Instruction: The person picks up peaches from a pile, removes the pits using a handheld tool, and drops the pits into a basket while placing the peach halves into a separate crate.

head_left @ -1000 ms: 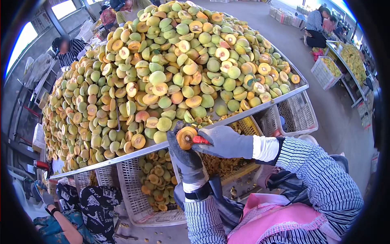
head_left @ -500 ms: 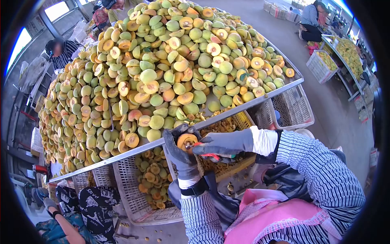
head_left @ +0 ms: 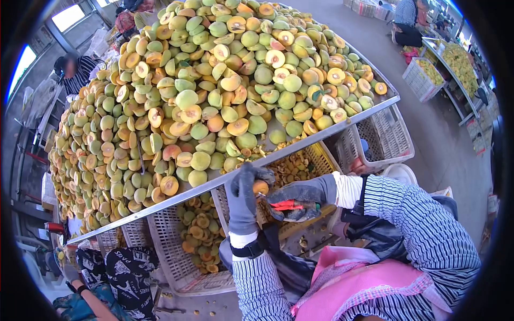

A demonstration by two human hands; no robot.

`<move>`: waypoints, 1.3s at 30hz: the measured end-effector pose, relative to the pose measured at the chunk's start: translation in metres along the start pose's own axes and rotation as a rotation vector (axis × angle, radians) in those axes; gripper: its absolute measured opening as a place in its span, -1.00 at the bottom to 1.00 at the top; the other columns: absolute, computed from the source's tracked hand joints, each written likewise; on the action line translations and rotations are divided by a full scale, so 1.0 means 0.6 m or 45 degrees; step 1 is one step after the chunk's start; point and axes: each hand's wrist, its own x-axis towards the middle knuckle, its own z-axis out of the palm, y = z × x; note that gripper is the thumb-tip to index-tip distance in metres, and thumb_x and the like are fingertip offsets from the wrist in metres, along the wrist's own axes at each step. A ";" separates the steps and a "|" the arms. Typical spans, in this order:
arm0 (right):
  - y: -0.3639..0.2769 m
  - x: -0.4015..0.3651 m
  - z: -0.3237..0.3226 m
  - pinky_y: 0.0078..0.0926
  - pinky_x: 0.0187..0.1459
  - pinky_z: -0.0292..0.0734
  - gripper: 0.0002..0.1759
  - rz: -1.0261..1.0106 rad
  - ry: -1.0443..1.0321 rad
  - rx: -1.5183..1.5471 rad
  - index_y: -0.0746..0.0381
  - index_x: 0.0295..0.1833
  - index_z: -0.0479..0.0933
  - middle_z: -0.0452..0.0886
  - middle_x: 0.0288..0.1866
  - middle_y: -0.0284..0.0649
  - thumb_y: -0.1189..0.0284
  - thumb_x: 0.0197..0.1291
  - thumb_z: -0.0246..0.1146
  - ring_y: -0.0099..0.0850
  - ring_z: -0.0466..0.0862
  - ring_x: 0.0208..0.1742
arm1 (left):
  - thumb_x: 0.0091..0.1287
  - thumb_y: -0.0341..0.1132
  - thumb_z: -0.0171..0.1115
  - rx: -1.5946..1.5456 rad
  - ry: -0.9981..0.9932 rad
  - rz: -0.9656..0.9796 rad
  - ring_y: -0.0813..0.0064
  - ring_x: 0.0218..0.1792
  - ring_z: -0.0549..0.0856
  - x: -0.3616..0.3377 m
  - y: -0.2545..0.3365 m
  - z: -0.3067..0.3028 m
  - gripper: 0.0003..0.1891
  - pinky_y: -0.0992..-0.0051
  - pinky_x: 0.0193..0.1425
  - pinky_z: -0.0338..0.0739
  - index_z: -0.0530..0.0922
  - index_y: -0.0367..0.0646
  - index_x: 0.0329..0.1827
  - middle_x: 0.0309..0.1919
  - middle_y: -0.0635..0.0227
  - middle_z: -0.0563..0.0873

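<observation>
My left hand (head_left: 243, 195), in a grey glove, is closed around a peach half (head_left: 261, 187) whose orange side shows between the fingers. My right hand (head_left: 316, 191), also gloved, grips a red-handled tool (head_left: 287, 205); its tip points at the peach half and is mostly hidden. Both hands are just below the metal edge (head_left: 289, 151) of a sloping table. On the table lies a large heap of cut peaches (head_left: 214, 96), many with stones showing. Under the hands, a yellow crate (head_left: 324, 158) holds stones and scraps.
A white crate of peach halves (head_left: 203, 235) stands below the table edge at left. Another white crate (head_left: 393, 134) is at right. A neighbour's patterned-clothed legs (head_left: 126, 278) are close on the left. Other people work behind the heap and at a far table (head_left: 455, 69).
My left hand has turned, so the peach half's cut face no longer shows. The right hand has drawn slightly down and away, and more of the red handle is visible.
</observation>
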 end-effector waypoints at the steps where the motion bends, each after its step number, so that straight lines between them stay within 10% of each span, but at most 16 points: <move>1: 0.003 -0.001 -0.003 -0.64 -0.67 0.29 -0.52 0.003 0.000 0.003 0.17 0.08 0.49 0.49 -0.53 -0.43 -0.03 0.48 0.03 -0.62 0.42 -0.65 | 0.53 -0.08 0.05 0.075 -0.179 0.024 0.38 -0.42 0.71 -0.006 0.032 0.005 -0.51 0.48 -0.27 0.58 0.64 -0.37 -0.38 -0.45 0.20 0.75; 7: -0.008 -0.001 0.007 -0.66 -0.65 0.28 -0.49 -0.004 -0.108 -0.148 0.15 -0.07 0.52 0.41 -0.62 -0.45 -0.10 0.46 0.02 -0.63 0.39 -0.65 | 0.55 0.04 -0.06 -0.525 0.116 0.042 0.29 -0.42 0.69 -0.009 -0.008 0.033 -0.49 0.39 -0.23 0.65 0.56 -0.34 -0.11 -0.41 0.18 0.68; 9: -0.022 -0.009 0.049 -0.64 -0.64 0.26 -0.45 -0.140 0.352 -0.840 0.14 -0.22 0.53 0.37 -0.61 -0.47 -0.16 0.40 0.05 -0.64 0.36 -0.65 | 0.55 0.06 -0.08 -0.690 0.172 -0.038 0.27 -0.38 0.68 -0.009 0.001 0.036 -0.49 0.34 -0.22 0.66 0.52 -0.30 -0.06 -0.36 0.17 0.66; 14: -0.017 -0.046 0.025 -0.48 -0.58 0.36 -0.40 -0.049 0.531 -1.129 0.16 -0.35 0.51 0.46 -0.60 -0.37 -0.21 0.30 0.11 -0.48 0.49 -0.62 | 0.52 0.12 -0.04 -0.768 0.411 0.021 0.18 -0.24 0.67 0.008 -0.003 0.031 -0.49 0.18 -0.20 0.69 0.47 -0.26 -0.05 -0.23 0.12 0.63; 16: -0.008 -0.063 -0.034 -0.22 -0.43 0.50 -0.47 0.045 1.068 -2.415 0.20 -0.24 0.51 0.62 -0.49 -0.12 -0.12 0.29 0.14 -0.14 0.66 -0.46 | 0.51 0.14 -0.03 -1.120 0.244 -0.163 0.16 -0.22 0.66 0.018 -0.016 0.004 -0.46 0.15 -0.19 0.69 0.47 -0.29 -0.03 -0.23 0.11 0.63; 21: -0.003 -0.048 0.030 -0.01 -0.27 0.52 -0.47 -0.432 1.488 -2.259 0.18 0.02 0.44 0.65 -0.34 0.04 -0.07 0.26 0.20 0.08 0.67 -0.27 | 0.49 0.19 -0.02 -0.642 0.629 0.088 0.20 -0.29 0.69 0.012 -0.027 0.040 -0.43 0.24 -0.20 0.67 0.56 -0.26 -0.14 -0.34 0.17 0.65; 26: -0.028 0.012 0.041 -0.10 -0.46 0.56 -0.52 -0.716 1.719 -2.468 0.27 -0.05 0.46 0.65 -0.46 -0.06 0.05 0.25 0.24 -0.02 0.68 -0.48 | 0.52 0.16 -0.04 -0.907 0.363 -0.131 0.22 -0.25 0.68 0.013 -0.027 0.020 -0.44 0.30 -0.14 0.65 0.55 -0.28 -0.10 -0.30 0.17 0.65; 33: -0.047 0.020 0.045 -0.15 -0.46 0.55 -0.47 -0.380 1.870 -2.543 0.23 0.09 0.44 0.67 -0.36 -0.06 0.04 0.22 0.28 -0.06 0.70 -0.42 | 0.53 0.08 0.01 -0.792 0.476 -0.093 0.23 -0.17 0.68 -0.014 0.009 0.033 -0.46 0.31 -0.10 0.61 0.58 -0.35 -0.09 -0.26 0.16 0.68; 36: -0.044 -0.006 0.028 -0.10 -0.24 0.59 -0.49 -0.689 1.599 -2.400 0.24 0.10 0.45 0.69 -0.26 -0.02 0.08 0.22 0.27 -0.03 0.72 -0.25 | 0.52 0.06 0.06 -0.788 0.436 -0.082 0.28 -0.13 0.68 0.003 -0.013 0.002 -0.48 0.35 -0.05 0.60 0.58 -0.36 -0.03 -0.22 0.18 0.69; 39: -0.049 -0.036 0.021 -0.09 -0.13 0.56 -0.49 -0.448 1.519 -2.432 0.20 0.09 0.47 0.68 -0.21 -0.01 0.06 0.19 0.29 -0.01 0.70 -0.14 | 0.53 -0.03 0.07 -0.054 0.803 0.399 0.29 -0.01 0.67 -0.014 0.003 -0.079 -0.54 0.35 0.10 0.59 0.55 -0.35 0.08 -0.07 0.15 0.68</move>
